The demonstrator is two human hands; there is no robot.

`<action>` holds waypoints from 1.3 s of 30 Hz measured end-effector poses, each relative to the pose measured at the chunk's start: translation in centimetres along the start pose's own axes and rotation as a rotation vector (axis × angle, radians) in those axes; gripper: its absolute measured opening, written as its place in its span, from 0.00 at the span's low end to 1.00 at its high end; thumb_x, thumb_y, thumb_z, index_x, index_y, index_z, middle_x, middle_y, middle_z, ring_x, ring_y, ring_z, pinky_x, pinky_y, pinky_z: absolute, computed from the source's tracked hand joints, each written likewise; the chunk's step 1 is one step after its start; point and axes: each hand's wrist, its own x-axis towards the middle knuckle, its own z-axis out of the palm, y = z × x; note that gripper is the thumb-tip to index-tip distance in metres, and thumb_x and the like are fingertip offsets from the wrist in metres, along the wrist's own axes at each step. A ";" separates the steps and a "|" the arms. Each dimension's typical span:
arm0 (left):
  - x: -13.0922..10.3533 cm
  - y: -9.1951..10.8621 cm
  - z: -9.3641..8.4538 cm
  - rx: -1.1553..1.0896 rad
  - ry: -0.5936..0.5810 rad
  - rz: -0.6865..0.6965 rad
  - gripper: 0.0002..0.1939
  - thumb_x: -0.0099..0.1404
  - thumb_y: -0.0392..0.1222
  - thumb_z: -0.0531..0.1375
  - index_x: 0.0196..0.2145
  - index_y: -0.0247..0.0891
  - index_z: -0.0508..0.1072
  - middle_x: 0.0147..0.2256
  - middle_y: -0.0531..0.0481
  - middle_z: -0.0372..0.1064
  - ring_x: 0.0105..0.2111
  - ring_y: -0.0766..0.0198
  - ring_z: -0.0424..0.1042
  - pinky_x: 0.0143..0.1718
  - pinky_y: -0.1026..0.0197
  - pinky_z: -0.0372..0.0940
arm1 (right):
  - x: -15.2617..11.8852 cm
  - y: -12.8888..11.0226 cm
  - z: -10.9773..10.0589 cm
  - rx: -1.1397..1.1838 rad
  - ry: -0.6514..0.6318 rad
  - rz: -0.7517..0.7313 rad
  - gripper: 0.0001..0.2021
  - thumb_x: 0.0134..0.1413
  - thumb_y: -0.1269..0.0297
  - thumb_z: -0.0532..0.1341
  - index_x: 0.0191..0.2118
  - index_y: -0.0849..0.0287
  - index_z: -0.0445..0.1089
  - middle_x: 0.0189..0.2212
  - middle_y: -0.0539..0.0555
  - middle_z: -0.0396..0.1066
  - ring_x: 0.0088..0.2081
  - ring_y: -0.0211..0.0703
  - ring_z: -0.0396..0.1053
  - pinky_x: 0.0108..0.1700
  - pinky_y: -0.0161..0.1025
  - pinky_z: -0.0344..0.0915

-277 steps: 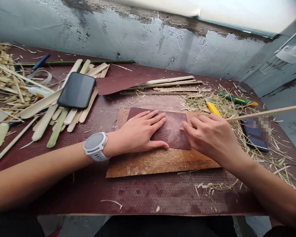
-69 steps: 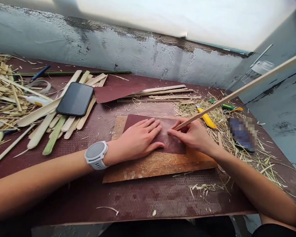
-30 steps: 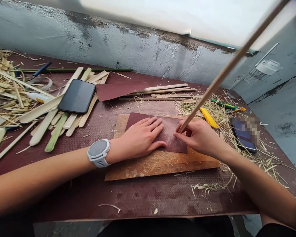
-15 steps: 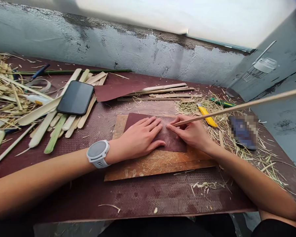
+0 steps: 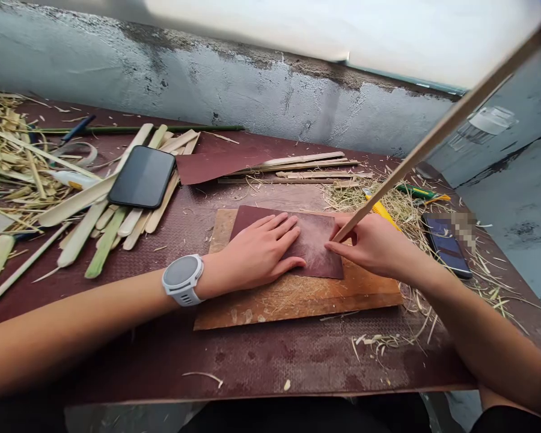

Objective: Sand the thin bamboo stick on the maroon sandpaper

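Observation:
My left hand lies flat, fingers spread, on a dark red sheet of sandpaper that rests on a wooden board. A white watch is on that wrist. My right hand pinches the lower end of a long thin bamboo strip and presses its tip onto the sandpaper's right part. The strip slants up and to the right, out past the frame's top right corner.
A black phone lies on a pile of bamboo slats at the left. A second sandpaper sheet and more strips lie behind the board. A yellow utility knife, a green tool, another phone and shavings sit at the right.
The strip has swung from almost level half a second ago to a steep slant; my right hand has shifted slightly right on the sandpaper. My left hand stays flat on the sheet.

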 end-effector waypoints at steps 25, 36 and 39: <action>0.1 0.0 -0.1 0.001 -0.025 -0.007 0.39 0.78 0.64 0.49 0.67 0.25 0.65 0.70 0.30 0.56 0.72 0.42 0.55 0.73 0.45 0.53 | 0.9 0.7 3.0 0.303 0.162 -0.019 0.13 0.61 0.55 0.68 0.30 0.56 0.71 0.26 0.49 0.74 0.28 0.38 0.66 0.32 0.38 0.60; 0.0 0.0 0.1 -0.022 -0.014 -0.005 0.38 0.78 0.64 0.48 0.68 0.26 0.64 0.70 0.31 0.56 0.72 0.41 0.55 0.72 0.43 0.54 | 1.6 0.5 3.5 0.400 0.192 0.089 0.10 0.59 0.55 0.68 0.33 0.57 0.75 0.27 0.50 0.77 0.30 0.40 0.72 0.32 0.38 0.65; 0.1 0.0 0.0 -0.020 -0.019 -0.005 0.38 0.78 0.64 0.48 0.68 0.27 0.64 0.71 0.31 0.56 0.72 0.41 0.56 0.72 0.43 0.54 | 1.2 0.5 1.9 0.266 0.116 0.093 0.08 0.59 0.58 0.68 0.33 0.56 0.79 0.31 0.52 0.79 0.33 0.42 0.74 0.35 0.40 0.66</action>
